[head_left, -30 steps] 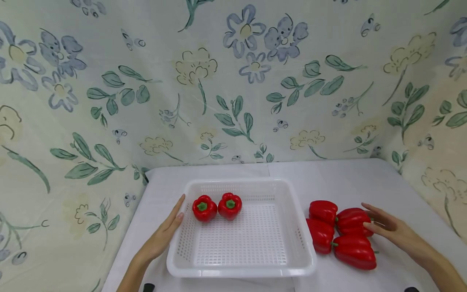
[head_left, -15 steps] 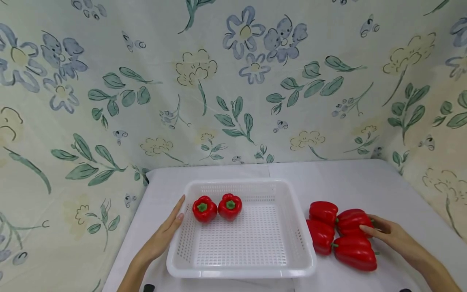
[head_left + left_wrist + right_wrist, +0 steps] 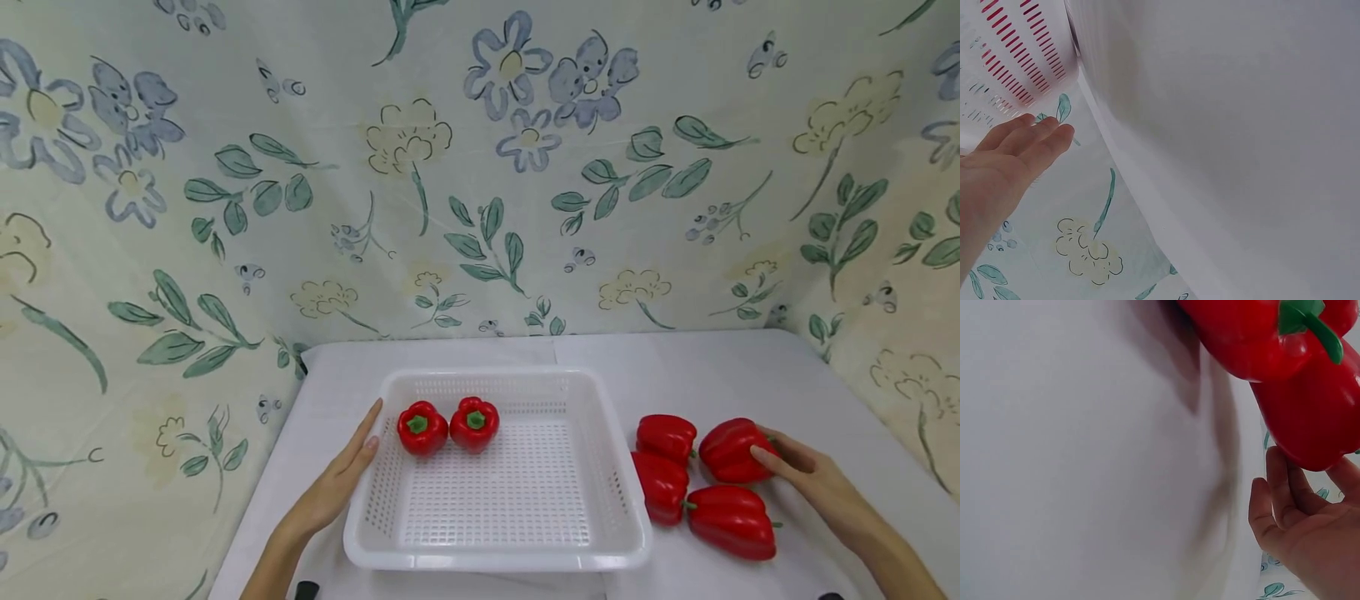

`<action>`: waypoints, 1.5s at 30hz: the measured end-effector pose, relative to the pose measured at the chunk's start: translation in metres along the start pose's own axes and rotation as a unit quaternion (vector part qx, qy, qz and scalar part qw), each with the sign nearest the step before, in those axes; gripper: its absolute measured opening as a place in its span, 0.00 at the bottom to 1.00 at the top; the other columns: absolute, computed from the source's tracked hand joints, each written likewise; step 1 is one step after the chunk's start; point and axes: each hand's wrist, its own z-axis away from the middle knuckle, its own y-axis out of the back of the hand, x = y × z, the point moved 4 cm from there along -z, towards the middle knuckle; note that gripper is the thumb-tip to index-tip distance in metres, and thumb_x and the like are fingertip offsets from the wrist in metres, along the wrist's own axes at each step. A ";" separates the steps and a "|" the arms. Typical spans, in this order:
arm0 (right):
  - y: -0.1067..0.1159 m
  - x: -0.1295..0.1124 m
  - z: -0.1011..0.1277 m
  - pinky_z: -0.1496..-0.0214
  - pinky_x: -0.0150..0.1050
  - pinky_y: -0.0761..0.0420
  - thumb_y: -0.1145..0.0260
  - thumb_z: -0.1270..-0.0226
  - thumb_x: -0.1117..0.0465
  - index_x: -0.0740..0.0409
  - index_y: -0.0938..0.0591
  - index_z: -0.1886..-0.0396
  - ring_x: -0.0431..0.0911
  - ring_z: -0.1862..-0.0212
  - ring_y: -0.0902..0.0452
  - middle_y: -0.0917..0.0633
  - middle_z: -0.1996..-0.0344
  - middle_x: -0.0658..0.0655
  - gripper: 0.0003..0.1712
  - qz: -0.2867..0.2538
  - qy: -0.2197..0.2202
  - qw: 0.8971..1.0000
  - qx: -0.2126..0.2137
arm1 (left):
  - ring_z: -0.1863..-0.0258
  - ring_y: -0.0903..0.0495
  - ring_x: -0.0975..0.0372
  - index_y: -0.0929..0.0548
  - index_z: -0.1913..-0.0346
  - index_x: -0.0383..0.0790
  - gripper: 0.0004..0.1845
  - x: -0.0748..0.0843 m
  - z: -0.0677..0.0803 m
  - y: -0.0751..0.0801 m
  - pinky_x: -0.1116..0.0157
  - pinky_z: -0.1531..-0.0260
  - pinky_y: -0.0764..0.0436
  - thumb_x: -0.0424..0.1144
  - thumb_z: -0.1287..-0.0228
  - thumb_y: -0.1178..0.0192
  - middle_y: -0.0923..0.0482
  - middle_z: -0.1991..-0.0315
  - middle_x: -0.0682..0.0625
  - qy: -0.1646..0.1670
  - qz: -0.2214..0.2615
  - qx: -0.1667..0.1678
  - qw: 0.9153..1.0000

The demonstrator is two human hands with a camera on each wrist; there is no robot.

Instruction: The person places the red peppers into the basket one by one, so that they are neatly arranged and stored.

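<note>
Four glossy red bell peppers (image 3: 697, 482) lie near the counter's right edge, one (image 3: 733, 451) being cupped by curled right-hand fingers (image 3: 772, 457), while the perforated white plastic basket (image 3: 618, 467) is steadied by straight left-hand fingers (image 3: 358, 446).

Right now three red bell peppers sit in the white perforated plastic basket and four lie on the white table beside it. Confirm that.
Not quite: the white perforated plastic basket holds two red bell peppers, not three, as the head view shows. Four more do lie on the white table beside it.

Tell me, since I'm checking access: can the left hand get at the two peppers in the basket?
Probably yes: the left hand rests at the basket rim, open-topped, with both peppers just inside.
</note>
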 end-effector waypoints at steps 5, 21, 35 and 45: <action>0.007 -0.005 0.004 0.38 0.82 0.34 0.53 0.19 0.35 0.66 0.58 0.16 0.71 0.27 0.46 0.48 0.23 0.80 0.52 -0.009 0.034 0.999 0.032 | 0.19 0.52 0.36 0.56 0.16 0.66 0.31 0.000 0.001 0.000 0.36 0.36 0.24 0.49 0.14 0.63 0.61 0.14 0.46 0.003 0.002 -0.003 1.000; 0.013 -0.088 0.015 0.54 0.22 0.20 0.40 0.20 0.53 0.45 0.43 0.16 0.16 0.45 0.32 0.32 0.43 0.19 0.39 -0.010 0.202 0.976 0.080 | 0.18 0.53 0.37 0.56 0.16 0.66 0.31 0.001 0.001 0.001 0.33 0.32 0.30 0.51 0.14 0.63 0.61 0.14 0.47 0.002 0.000 -0.002 1.000; -0.021 -0.175 0.016 0.51 0.33 0.16 0.31 0.29 0.58 0.42 0.35 0.19 0.33 0.38 0.32 0.29 0.32 0.40 0.42 0.006 0.289 0.957 0.031 | 0.21 0.49 0.31 0.56 0.16 0.67 0.31 -0.001 0.000 0.002 0.49 0.52 0.10 0.51 0.15 0.61 0.61 0.14 0.46 0.017 0.023 -0.008 1.000; -0.047 -0.214 0.010 0.56 0.38 0.10 0.24 0.37 0.59 0.44 0.32 0.21 0.52 0.35 0.30 0.29 0.29 0.59 0.46 -0.025 0.319 0.947 0.000 | 0.20 0.50 0.32 0.56 0.16 0.66 0.31 0.000 0.000 0.001 0.46 0.49 0.12 0.50 0.15 0.62 0.61 0.14 0.46 0.012 0.016 -0.008 1.000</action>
